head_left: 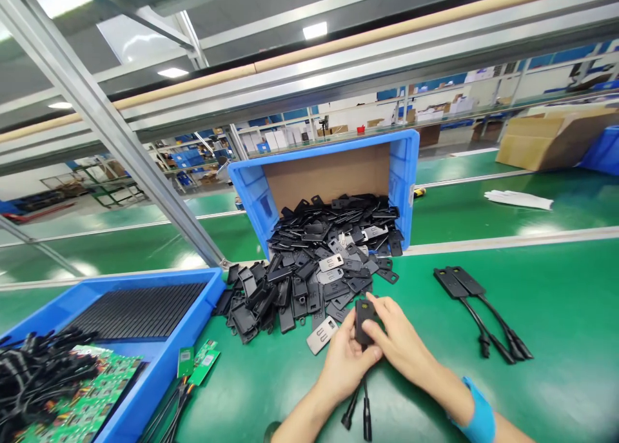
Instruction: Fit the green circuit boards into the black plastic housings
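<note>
A black cased unit (365, 320) is gripped between the left hand (342, 358) and the right hand (394, 336) at the lower centre of the frame; 2 similar units (451, 283) are laid on the green worktop (556, 288) at right; black casings (300, 275) are heaped in and before a tipped blue crate (256, 198) at centre; circuit boards (82, 394) are held in a blue tray (170, 349) at lower left.

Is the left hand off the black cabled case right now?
No, the left hand and the right hand both hold the black cabled case.
</note>
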The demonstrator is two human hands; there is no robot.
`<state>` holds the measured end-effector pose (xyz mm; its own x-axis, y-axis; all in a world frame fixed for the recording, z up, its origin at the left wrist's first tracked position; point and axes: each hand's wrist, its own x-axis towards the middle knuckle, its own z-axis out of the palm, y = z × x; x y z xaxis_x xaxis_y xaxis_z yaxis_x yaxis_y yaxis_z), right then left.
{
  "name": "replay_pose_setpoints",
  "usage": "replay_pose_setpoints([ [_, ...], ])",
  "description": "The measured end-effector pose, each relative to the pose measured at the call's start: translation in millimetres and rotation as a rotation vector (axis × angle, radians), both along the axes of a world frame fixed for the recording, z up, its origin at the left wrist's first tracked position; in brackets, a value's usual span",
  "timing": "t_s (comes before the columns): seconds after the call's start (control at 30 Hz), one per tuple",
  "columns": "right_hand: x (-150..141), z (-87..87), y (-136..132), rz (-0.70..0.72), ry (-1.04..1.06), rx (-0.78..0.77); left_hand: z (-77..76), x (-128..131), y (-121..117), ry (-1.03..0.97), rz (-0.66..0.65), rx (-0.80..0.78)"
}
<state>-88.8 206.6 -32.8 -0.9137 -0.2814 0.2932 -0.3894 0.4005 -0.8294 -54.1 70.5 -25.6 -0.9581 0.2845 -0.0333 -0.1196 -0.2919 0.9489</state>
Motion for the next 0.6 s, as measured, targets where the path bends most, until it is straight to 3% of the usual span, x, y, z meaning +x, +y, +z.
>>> replay_pose_setpoints([
  [0.1,6,-1.5,-2,-0.007,0.137,0.211,-4.4,-1,-5,0.070,-0.088,0.087],
  [0.2,-1,0.5,6,-0.029,0.157,0.298,-5.1,-1,-9,0.096,-0.198,0.030],
  [0.4,-38,5.7,61,-0.520,0.313,0.815,5.8,4,-11,0.147,-0.176,-0.201],
  [0.5,-45,8.3,81,-0.652,0.288,0.905,7.4,4,-13,0.187,-0.167,-0.236],
  [0.6,-39,12.1,75,-0.675,0.315,0.943,3.0,3,-15,0.224,-0.144,-0.308],
])
